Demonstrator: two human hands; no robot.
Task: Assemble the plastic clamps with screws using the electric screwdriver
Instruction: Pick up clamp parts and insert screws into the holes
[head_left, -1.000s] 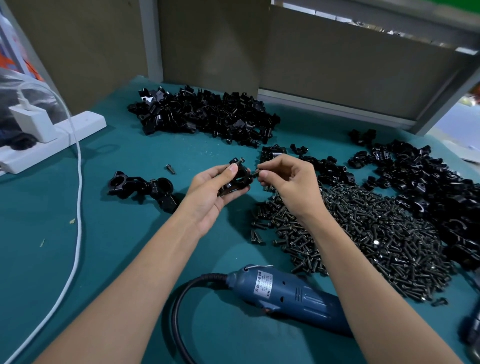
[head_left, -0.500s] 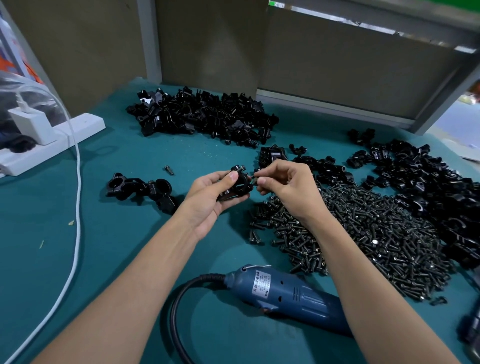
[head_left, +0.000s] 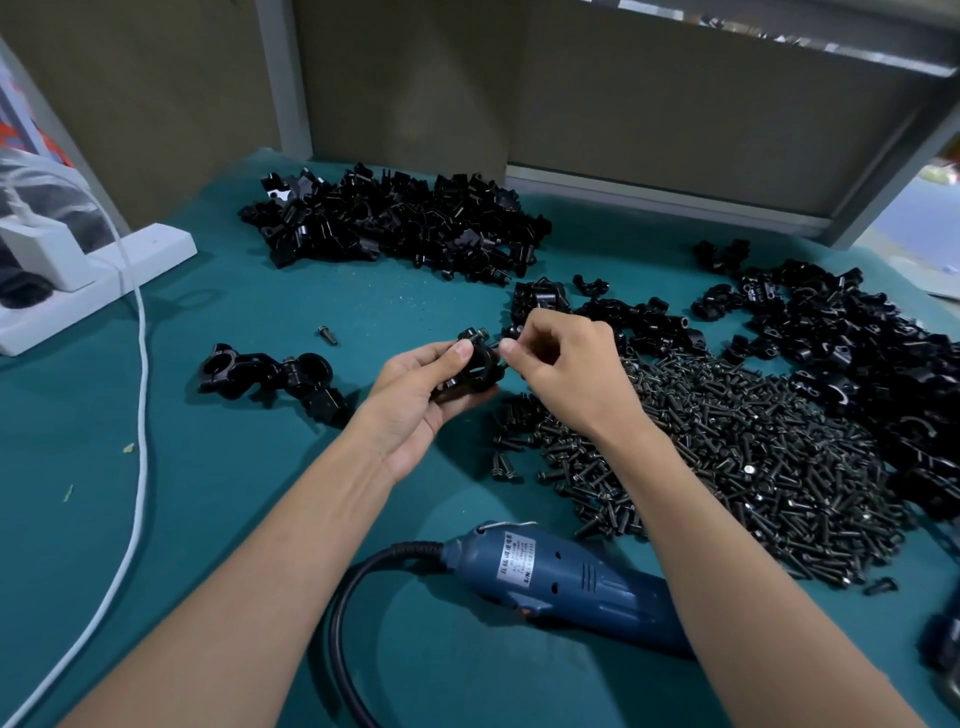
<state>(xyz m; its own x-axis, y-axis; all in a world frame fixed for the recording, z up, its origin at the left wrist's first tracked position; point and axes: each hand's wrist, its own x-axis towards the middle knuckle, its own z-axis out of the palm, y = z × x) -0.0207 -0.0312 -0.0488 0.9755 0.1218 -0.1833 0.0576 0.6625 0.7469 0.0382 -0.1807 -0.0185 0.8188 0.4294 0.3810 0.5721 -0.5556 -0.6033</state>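
Roughly over the middle of the tabletop (head_left: 234, 493), the left hand (head_left: 415, 400) grips a black clamp (head_left: 475, 371), thumb curled across its top. The right hand (head_left: 566, 364) meets it, fingers (head_left: 514, 347) pinching a small screw (head_left: 500, 343) against the clamp's right side. The blue electric screwdriver (head_left: 561, 587) lies near the front edge, between the forearms. A heap of screws (head_left: 727, 457) spreads toward the right edge, with loose clamp parts (head_left: 400, 223) along the far edge.
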